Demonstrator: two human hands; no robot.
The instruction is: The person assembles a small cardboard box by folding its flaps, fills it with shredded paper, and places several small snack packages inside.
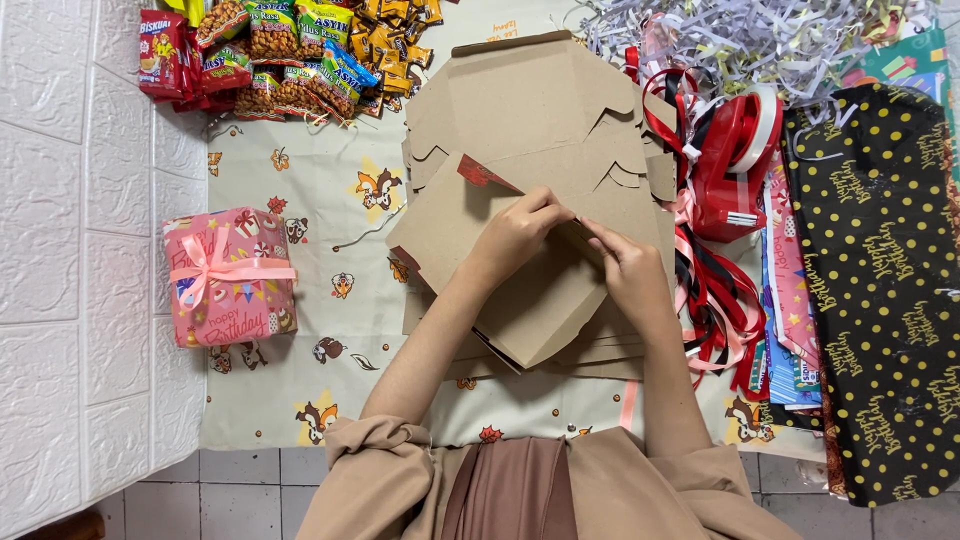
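both the left hand (515,237) and right hand (630,272) are pinching their fingers on the flat cardboard box blank (500,270), lifting it off the stack (540,110) on the patterned cloth (330,150), seemingly folding a flap along its crease.

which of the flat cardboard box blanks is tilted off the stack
The top cardboard blank, pinched at its upper edge by both hands. It sits skewed, with one corner pointing toward the person, while the cardboard stack beneath lies square.
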